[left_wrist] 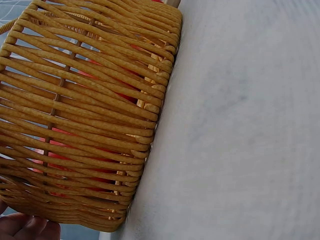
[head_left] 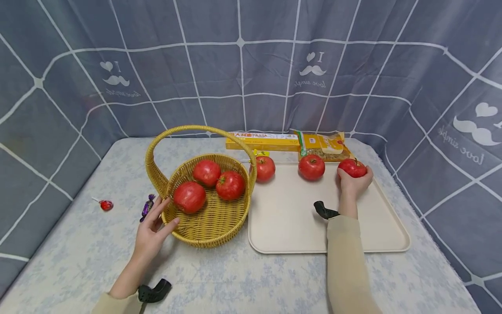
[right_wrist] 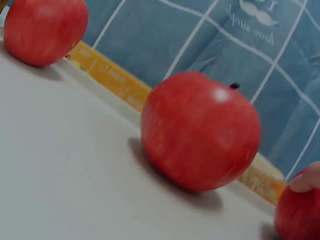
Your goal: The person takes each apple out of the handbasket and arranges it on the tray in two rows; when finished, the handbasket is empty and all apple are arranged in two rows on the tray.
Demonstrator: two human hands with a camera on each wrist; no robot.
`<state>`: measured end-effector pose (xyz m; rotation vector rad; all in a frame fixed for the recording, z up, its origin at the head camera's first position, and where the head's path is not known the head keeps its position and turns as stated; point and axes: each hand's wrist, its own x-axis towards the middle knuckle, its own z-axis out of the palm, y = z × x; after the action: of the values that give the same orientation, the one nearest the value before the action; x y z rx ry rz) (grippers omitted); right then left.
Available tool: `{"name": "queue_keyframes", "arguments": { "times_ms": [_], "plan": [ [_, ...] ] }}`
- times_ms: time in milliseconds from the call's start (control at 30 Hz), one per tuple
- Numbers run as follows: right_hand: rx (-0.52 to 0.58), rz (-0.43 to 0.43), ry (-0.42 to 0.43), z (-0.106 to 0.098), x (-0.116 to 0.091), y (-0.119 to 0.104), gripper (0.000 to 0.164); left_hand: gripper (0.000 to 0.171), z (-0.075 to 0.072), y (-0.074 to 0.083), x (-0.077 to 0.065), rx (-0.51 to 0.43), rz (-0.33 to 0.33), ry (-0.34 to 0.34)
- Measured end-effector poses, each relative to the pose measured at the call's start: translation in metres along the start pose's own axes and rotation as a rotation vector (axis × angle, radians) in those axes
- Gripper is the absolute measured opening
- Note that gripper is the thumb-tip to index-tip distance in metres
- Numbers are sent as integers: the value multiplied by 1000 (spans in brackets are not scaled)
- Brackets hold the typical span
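My left hand point(head_left: 150, 235) holds the near left side of a yellow woven basket point(head_left: 211, 224), thumb at the rim. In the left wrist view, the basket's slatted side point(left_wrist: 75, 115) fills the left part, with a few fingertips point(left_wrist: 30, 227) at its lower corner. Three red apples point(head_left: 190, 197) lie inside the basket, under its tall arched handle point(head_left: 200, 127). At the far right of a cream tray point(head_left: 290, 222), my right hand point(head_left: 354, 185) grips a red apple point(head_left: 351, 165). Two more apples stand along the tray's back edge, a middle apple point(head_left: 311, 167) and a left apple point(head_left: 265, 169).
Behind the tray lie a yellow pasta box point(head_left: 262, 143) and a pasta bag point(head_left: 325, 146). A yellow-wrapped candy point(head_left: 260, 153) is by the left apple. Left of the basket are a purple-wrapped candy point(head_left: 147, 207) and a red lollipop point(head_left: 106, 205). Grey-blue curtains point(head_left: 259, 78) surround the table.
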<state>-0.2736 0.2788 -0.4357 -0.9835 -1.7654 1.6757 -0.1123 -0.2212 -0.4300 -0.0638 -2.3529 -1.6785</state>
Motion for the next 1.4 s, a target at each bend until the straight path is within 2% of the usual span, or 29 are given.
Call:
{"name": "queue_keyframes", "arguments": {
  "times_ms": [200, 367, 567, 800, 900, 1100, 1200, 1300, 1400],
  "plan": [
    [-22, -87, 76, 5, 6, 11, 89, 58, 0, 1, 0, 3, -15, -6],
    [14, -86, 136, 8, 9, 15, 92, 57, 0, 2, 0, 4, -16, -4],
    [-28, -68, 108, 6, 13, 18, 94, 57, 0, 2, 1, 4, -20, 2],
    [-85, -35, 74, 3, 12, 12, 84, 57, 1, 1, 1, 4, -23, 1],
    [-80, -89, 86, -1, 4, 2, 83, 57, 1, 0, 1, 2, -21, 1],
    [56, -385, 140, -8, -24, -35, 86, 57, 1, 0, 1, 1, -14, 6],
    [184, -505, 137, -13, -40, -58, 81, 57, 1, 0, 0, 3, -17, 8],
    [350, -596, 76, -19, -58, -80, 71, 57, 1, 0, 1, -3, -17, 6],
    [559, -616, -51, -21, -85, -102, 61, 57, 1, 0, 1, -7, -18, 5]
  ]
}}
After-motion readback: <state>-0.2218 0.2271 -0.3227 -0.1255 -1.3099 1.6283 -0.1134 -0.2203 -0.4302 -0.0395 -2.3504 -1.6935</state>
